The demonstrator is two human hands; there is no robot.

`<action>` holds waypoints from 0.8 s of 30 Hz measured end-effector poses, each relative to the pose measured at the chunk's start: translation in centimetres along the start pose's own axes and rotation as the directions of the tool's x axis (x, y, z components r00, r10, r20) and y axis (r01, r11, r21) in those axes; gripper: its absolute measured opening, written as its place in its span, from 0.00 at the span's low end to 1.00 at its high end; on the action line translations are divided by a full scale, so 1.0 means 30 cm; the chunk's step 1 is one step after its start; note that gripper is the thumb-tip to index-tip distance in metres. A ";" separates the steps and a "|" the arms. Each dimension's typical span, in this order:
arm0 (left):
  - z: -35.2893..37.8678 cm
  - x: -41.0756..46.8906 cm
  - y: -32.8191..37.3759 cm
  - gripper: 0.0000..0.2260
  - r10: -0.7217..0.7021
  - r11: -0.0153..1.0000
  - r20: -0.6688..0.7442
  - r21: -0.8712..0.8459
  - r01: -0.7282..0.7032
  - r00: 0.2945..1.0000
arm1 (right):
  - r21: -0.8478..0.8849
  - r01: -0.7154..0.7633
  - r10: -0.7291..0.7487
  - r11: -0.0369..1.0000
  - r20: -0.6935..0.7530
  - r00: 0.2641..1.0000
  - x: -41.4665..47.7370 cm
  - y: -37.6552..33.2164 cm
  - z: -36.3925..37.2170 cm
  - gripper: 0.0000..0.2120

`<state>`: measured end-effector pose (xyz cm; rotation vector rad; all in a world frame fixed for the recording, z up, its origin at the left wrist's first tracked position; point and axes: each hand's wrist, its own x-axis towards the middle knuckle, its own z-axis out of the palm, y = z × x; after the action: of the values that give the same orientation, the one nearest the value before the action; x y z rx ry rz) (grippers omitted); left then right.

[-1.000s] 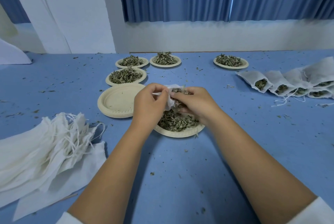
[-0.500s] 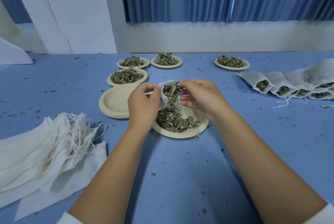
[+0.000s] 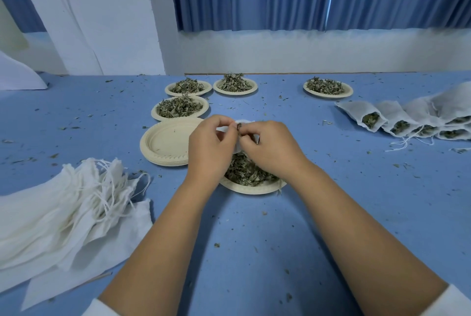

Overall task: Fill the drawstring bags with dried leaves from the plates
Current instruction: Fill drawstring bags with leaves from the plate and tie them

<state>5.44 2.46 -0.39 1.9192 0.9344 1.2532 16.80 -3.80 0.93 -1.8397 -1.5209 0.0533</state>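
Observation:
A small white drawstring bag (image 3: 242, 123) is held above a paper plate (image 3: 251, 188) of dried leaves, mostly hidden behind both hands. My left hand (image 3: 210, 147) pinches the bag's mouth from the left. From the right, my right hand (image 3: 270, 147) has its fingertips at the same opening, pinching a few dried leaves there. The two hands nearly touch over the plate's far edge.
A stack of empty plates (image 3: 167, 143) sits left of the hands, several leaf-filled plates (image 3: 179, 109) lie behind. A pile of empty white bags (image 3: 63, 206) lies at the near left. Filled bags (image 3: 397, 118) lie in a row at the right. Leaf crumbs litter the blue table (image 3: 254, 252).
The right hand has come back to the bag's mouth after being a little apart from it. The open bag with leaves showing is now mostly covered by the fingers.

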 end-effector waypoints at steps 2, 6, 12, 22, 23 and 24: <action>0.003 -0.002 -0.002 0.04 0.014 1.000 0.037 0.024 -0.015 0.999 | -0.048 -0.009 0.014 0.999 0.097 0.995 0.000 0.004 0.001 0.11; -0.002 -0.004 -0.005 0.04 -0.011 1.000 0.002 0.009 0.011 1.000 | 0.047 -0.018 0.017 0.999 0.021 1.000 -0.002 0.005 -0.007 0.12; -0.011 -0.004 0.006 0.06 -0.053 0.997 -0.050 -0.058 0.050 0.997 | 0.287 -0.074 0.148 0.955 -0.247 0.958 0.016 0.022 -0.044 0.13; -0.012 0.009 -0.002 0.05 -0.076 0.995 -0.134 -0.076 0.066 0.988 | 0.393 -0.345 0.322 0.853 0.125 0.938 0.012 0.035 -0.057 0.20; -0.012 0.010 -0.004 0.04 -0.078 0.995 -0.134 -0.076 0.068 0.988 | 0.418 -0.381 0.332 0.825 0.187 0.924 0.009 0.031 -0.057 0.23; -0.012 0.010 -0.006 0.04 -0.080 0.995 -0.132 -0.074 0.071 0.988 | 0.423 -0.385 0.334 0.820 0.192 0.923 0.007 0.026 -0.053 0.24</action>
<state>5.15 2.87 -0.26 1.7471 1.0087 1.3660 18.26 -4.45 1.74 -1.7245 -1.0826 0.6500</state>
